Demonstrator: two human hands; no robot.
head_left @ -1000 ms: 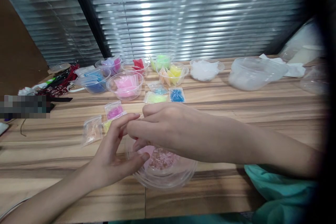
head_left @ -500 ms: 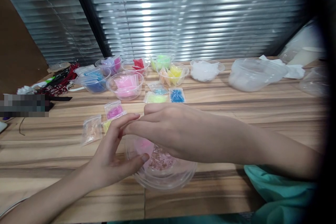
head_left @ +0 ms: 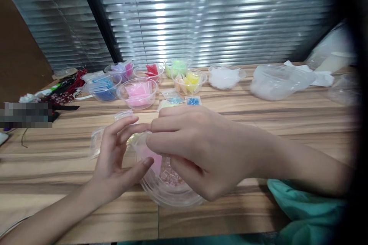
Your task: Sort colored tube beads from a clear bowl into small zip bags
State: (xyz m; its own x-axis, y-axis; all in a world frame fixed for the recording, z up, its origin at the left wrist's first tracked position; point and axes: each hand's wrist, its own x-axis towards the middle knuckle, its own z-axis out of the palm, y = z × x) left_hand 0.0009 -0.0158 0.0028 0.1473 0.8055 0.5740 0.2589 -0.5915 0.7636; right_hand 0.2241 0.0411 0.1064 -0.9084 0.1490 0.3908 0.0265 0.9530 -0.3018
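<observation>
Over a clear round plastic bowl (head_left: 175, 199), my right hand (head_left: 198, 141) is closed, its fingers curled together. Whatever lies in its fingertips is hidden. My left hand (head_left: 115, 160) is open at the bowl's left side, thumb and fingers apart, with its fingertips close to the right hand's. Inside the bowl are small pinkish tube-like beads (head_left: 168, 172) and a flat pink piece (head_left: 155, 160). Behind the left hand, small zip bags (head_left: 96, 141) are partly covered, one of them yellow (head_left: 133, 138).
Farther back stand clear bowls with pink (head_left: 138, 93), blue (head_left: 103, 86), red (head_left: 151, 70), yellow (head_left: 192, 80) and white (head_left: 225, 76) contents. Stacked clear containers (head_left: 276, 82) are at the right. A small blue bag (head_left: 193, 101) lies beyond my right hand. Cords (head_left: 71, 88) are heaped at left.
My right hand has turned, moved slightly toward me, and its fingers are more curled. My left hand has shifted a little left with its fingers more apart.
</observation>
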